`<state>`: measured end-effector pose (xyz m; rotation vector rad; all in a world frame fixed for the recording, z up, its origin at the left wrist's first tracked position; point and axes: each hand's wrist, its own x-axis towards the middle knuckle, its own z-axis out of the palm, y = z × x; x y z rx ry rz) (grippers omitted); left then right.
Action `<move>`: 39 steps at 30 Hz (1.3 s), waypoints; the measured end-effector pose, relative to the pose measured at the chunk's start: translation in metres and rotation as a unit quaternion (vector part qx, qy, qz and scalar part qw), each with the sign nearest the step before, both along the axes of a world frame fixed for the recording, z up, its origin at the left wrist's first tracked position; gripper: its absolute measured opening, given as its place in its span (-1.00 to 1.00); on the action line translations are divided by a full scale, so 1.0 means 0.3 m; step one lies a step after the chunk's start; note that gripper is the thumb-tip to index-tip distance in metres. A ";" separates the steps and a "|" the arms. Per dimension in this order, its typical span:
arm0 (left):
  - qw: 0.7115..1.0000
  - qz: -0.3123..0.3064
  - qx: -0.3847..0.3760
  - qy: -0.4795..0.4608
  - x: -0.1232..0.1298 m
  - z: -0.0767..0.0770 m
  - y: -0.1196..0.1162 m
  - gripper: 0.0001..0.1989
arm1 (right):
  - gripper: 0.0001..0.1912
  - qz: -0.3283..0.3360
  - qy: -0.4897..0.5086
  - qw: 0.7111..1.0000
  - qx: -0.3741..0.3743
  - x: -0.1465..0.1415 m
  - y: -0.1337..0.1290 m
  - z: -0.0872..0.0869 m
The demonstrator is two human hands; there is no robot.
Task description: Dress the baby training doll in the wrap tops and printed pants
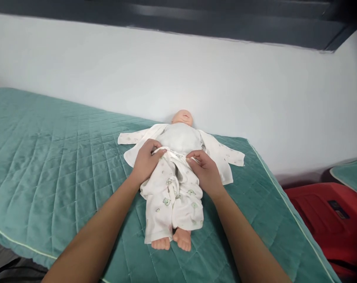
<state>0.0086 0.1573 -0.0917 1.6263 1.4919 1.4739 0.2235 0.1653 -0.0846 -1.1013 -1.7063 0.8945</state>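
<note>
A baby doll (pixel 183 117) lies on its back on a green quilted cover, its head toward the wall and its bare feet toward me. White printed pants (pixel 162 204) cover its legs. A white jacket (pixel 225 153) is spread open beneath the doll, sleeves out to both sides, and the pale torso shows. My left hand (pixel 149 158) pinches the pants' waistband at the left side. Thumb and fingers of my right hand (pixel 204 169) are closed on the waistband at the right side.
The green quilted cover (pixel 57 157) extends far to the left. A white wall (pixel 166 67) stands behind the doll, with a dark ledge above it. At the lower right is a red plastic object (pixel 326 220), beside another green cloth edge. Dark cables lie at the lower left.
</note>
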 end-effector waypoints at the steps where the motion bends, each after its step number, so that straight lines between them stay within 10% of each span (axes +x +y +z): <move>1: 0.999 0.013 -0.022 -0.026 -0.011 0.000 0.003 -0.88 | -0.85 0.004 0.016 1.000 -0.022 0.004 0.005 0.002; 10: 0.971 -0.097 -0.138 -0.168 -0.070 -0.032 0.003 -0.72 | -0.72 -0.031 0.223 0.956 -0.188 0.088 0.054 -0.026; 27: 0.904 -0.320 -0.240 -0.149 -0.144 0.015 -0.033 -0.74 | -0.76 0.136 -0.023 0.965 -0.225 0.193 0.026 0.004; 34: 0.924 -0.268 -0.244 -0.123 -0.133 -0.003 -0.020 -0.78 | -0.84 0.081 -0.118 0.979 -0.147 0.153 0.035 -0.018; 39: 0.969 -0.116 -0.196 -0.094 -0.103 -0.024 -0.006 -0.86 | -0.93 0.031 -0.156 0.981 -0.107 0.141 0.051 -0.028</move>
